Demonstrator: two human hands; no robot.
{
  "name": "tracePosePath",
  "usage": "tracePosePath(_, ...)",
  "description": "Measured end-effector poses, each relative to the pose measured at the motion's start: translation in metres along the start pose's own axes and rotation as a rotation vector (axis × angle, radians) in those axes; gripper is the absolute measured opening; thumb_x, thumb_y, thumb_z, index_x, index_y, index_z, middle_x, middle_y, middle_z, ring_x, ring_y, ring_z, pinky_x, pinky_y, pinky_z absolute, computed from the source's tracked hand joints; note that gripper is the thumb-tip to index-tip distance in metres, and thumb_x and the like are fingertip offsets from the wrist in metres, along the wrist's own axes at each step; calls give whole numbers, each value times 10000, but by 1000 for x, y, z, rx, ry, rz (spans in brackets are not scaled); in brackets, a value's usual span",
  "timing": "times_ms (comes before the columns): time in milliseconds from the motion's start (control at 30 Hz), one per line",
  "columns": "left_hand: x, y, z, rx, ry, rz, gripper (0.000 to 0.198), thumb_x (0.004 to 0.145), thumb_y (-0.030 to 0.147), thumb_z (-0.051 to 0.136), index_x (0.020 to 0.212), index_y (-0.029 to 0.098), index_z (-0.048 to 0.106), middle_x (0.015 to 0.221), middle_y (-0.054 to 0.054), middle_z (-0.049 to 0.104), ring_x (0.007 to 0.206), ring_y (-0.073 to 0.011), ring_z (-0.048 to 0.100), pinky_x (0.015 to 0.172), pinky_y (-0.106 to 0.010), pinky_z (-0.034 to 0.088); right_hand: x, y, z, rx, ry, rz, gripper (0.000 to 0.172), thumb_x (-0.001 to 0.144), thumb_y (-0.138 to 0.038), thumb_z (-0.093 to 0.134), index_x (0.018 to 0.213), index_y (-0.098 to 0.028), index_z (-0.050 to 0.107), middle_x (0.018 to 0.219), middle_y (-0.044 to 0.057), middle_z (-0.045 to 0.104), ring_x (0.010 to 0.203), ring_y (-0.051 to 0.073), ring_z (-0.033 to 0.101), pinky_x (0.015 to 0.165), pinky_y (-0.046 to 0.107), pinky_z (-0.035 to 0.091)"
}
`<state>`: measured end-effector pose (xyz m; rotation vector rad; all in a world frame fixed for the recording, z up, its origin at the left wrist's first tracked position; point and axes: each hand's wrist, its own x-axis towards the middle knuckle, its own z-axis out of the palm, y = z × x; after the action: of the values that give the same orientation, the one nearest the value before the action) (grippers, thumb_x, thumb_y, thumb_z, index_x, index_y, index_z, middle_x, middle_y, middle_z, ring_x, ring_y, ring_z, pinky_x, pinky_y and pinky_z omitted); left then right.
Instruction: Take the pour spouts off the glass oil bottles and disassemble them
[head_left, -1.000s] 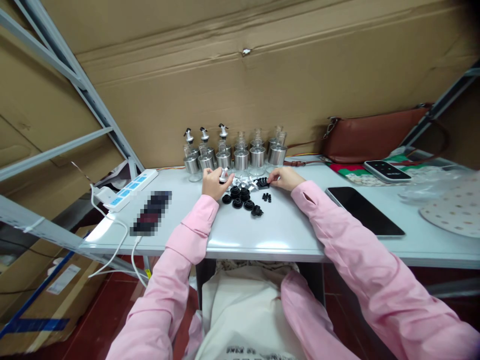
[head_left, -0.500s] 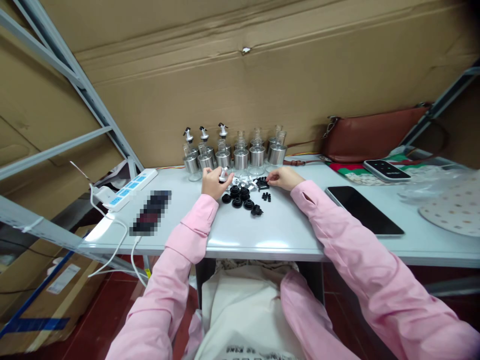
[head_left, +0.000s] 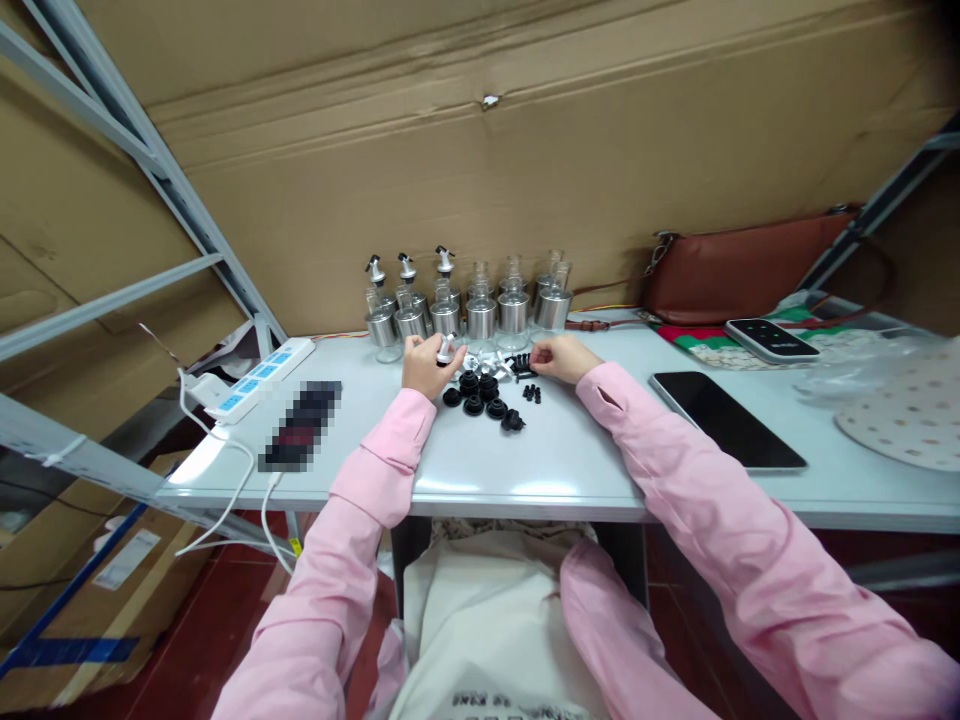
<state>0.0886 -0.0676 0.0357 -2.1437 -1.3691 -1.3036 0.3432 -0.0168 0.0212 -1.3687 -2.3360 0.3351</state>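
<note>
My left hand (head_left: 427, 367) is closed around a silver pourer cap (head_left: 446, 347), held upright between thumb and fingers. Just right of it lies a heap of silver caps (head_left: 489, 364). My right hand (head_left: 561, 358) reaches in from the right, fingertips bent together at a group of small black parts (head_left: 520, 362); whether a part is between them is hidden. Black ribbed stoppers (head_left: 473, 404) are scattered nearer me, with a few tiny black pieces (head_left: 532, 393) beside them. Behind stand glass bottles with steel sleeves (head_left: 481, 318), three of them topped with pourers (head_left: 406, 266).
On the left are a power strip (head_left: 262, 378) with white cables and a blurred-out dark object (head_left: 304, 425). To the right lie a black-screened tablet (head_left: 726, 420), a keypad device (head_left: 772, 341) and a brown bag (head_left: 750, 268). A cardboard wall (head_left: 420, 170) closes off the back.
My right hand has shifted slightly left over the small black parts, its fingertips drawn closer together. The left hand keeps the pourer cap in the same place.
</note>
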Motion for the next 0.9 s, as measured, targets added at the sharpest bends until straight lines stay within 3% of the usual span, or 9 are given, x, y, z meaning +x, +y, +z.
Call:
tracePosePath(233, 0, -1, 1, 12, 9, 12, 315, 784, 417, 553, 591, 201, 430, 588, 0, 568, 561, -141, 396, 722, -332, 323, 0, 2, 1, -12, 15, 3, 112, 652, -227, 595, 727, -156, 637, 594, -3, 619, 531, 98, 514, 549, 206, 384)
tracePosePath(900, 0, 2, -2, -3, -13, -22, 316, 786, 434, 549, 601, 205, 433, 606, -5, 584, 579, -149, 388, 735, -340, 330, 0, 3, 2, -10, 25, -1, 120, 673, -237, 573, 640, -162, 661, 632, 23, 667, 590, 128, 570, 601, 223, 414)
